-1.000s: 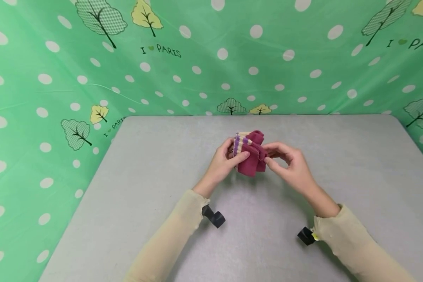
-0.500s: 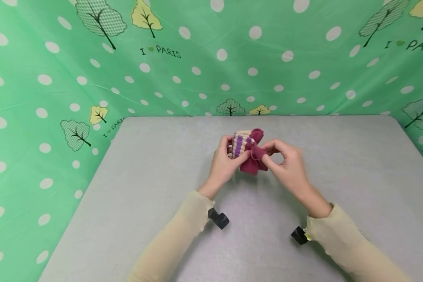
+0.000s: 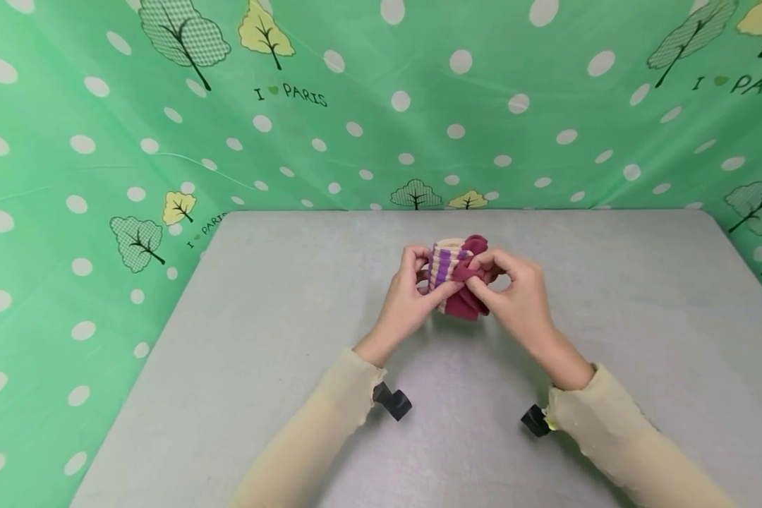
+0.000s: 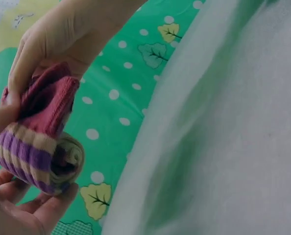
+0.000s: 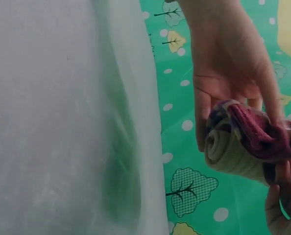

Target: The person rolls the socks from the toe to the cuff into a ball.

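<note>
A rolled-up pair of socks, cream and purple striped with maroon ends, is held above the table between both hands. My left hand grips the striped roll, thumb on the near side and fingers round the far side. My right hand pinches the maroon cuff at the roll's right. In the left wrist view the cuff is partly folded over the stripes, and the spiral end of the roll shows. The right wrist view shows the cream underside; some right fingertips are hidden by fabric there.
A grey table lies beneath the hands. Behind and to the left hangs a green dotted curtain with printed trees. Black camera mounts stick out from both sleeved wrists.
The sock roll has shifted slightly right and turned so more stripes face the head camera. The right hand has drawn the maroon cuff left, closer to the left thumb.
</note>
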`<state>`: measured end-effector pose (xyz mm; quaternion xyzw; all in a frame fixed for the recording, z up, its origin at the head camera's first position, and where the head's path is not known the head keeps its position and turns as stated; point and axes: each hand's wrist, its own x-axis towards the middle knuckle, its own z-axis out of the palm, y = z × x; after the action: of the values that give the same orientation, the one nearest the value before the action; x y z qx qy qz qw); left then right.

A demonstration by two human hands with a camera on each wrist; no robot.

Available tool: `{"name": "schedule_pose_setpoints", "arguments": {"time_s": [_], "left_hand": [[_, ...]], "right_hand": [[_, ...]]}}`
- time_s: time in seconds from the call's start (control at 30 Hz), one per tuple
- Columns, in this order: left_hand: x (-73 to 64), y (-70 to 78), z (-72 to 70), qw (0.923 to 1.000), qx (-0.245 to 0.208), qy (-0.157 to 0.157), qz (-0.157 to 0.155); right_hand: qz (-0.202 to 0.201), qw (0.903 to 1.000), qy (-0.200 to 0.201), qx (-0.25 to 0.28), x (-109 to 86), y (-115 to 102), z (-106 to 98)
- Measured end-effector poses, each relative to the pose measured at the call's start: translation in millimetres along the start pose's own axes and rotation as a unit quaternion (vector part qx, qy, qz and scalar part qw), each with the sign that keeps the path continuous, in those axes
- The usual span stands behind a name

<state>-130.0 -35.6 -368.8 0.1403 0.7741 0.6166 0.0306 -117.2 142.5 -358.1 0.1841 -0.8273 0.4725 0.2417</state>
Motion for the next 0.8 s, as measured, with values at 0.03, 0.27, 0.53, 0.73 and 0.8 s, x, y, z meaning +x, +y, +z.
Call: {"name": "schedule_pose_setpoints", "arguments": {"time_s": [0.03,0.27,0.53,0.73,0.8], "left_hand": [[0.0,-1.1,-0.5,1.0000,0.001,0.000,0.001],[0.3,-2.3,-6.5,0.9990,0.045,0.000,0.005],[-2.3,2.1,-15.5,0.9942,0.058,-0.089,-0.017],[-6.2,8.1,-19.7,0.9829,0.051,-0.176,0.022],[-8.4,10.0,-19.6,0.9786,0.037,-0.197,0.047]], "right_hand": [[0.006,1.0000,-0.004,0.004,-0.9,-0.3,-0.4],[0.113,0.9786,-0.069,0.157,-5.5,-5.4,-10.7],[0.147,0.9444,-0.102,0.275,3.5,-8.4,-26.8],[0.132,0.9420,-0.145,0.273,10.9,-3.4,-31.0],[0.141,0.9316,-0.167,0.290,12.4,-2.7,-32.4]]}}
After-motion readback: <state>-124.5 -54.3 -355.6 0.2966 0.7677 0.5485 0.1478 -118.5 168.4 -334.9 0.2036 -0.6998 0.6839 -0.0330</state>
